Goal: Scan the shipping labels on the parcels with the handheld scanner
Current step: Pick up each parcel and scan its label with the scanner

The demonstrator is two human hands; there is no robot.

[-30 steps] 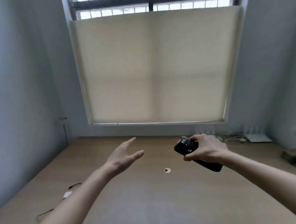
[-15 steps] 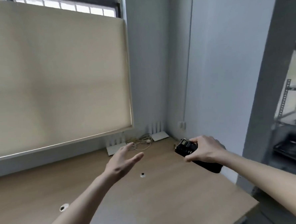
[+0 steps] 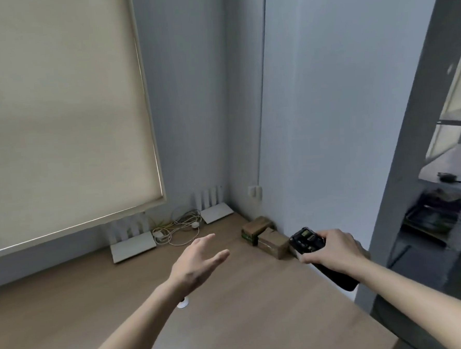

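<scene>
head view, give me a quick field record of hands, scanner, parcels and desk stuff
left hand: open, raised over the desk, holding nothing
right hand: grips the black handheld scanner
parcels: two brown boxes against the right wall, in the desk's far corner
desk: wooden
routers: two white ones by the back wall
cables: tangled between the routers

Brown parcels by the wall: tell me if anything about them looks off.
The two brown cardboard parcels sit pushed against the wall on the wooden desk, skewed to each other. No shipping label shows on their visible faces. The right hand grips the black handheld scanner; the left hand is open.
</scene>
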